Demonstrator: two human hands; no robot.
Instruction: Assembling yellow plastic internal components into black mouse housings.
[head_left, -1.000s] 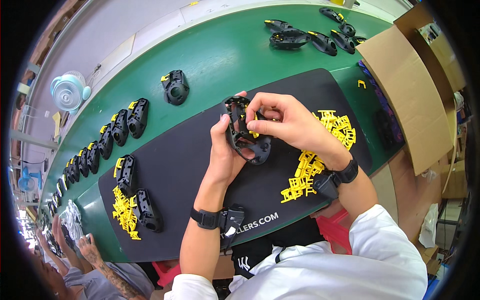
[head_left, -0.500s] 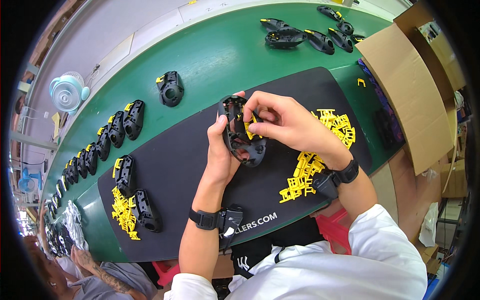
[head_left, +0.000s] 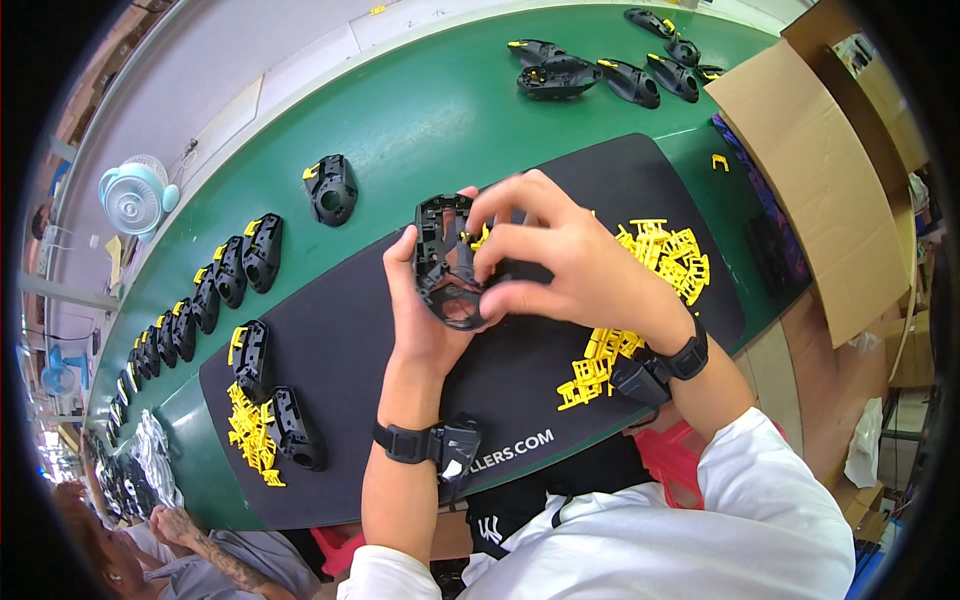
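My left hand (head_left: 415,310) is wrapped round a hollow black plastic shell (head_left: 433,270), its inner side facing up above the dark mat (head_left: 340,400). My right hand (head_left: 550,250) bends over the shell's right side, fingers curled at the edge and thumb by the lower rim. Between those fingertips and the shell a bit of a yellow plastic clip (head_left: 481,238) shows; the rest is covered by the hand. Right of my hands lies a pile of loose yellow clips (head_left: 665,260), with a second pile (head_left: 600,370) near my right wrist.
At the mat's left, two black shells (head_left: 252,360) lie beside another heap of yellow clips (head_left: 252,435). Several shells with yellow clips line the green table (head_left: 430,110). A cardboard box (head_left: 820,190) stands at right. At lower left sits another person (head_left: 190,540).
The shell and both hands have shifted slightly left. My right fingers have gone from pinching the yellow clip to curling over the shell's edge, thumb lower and farther from them.
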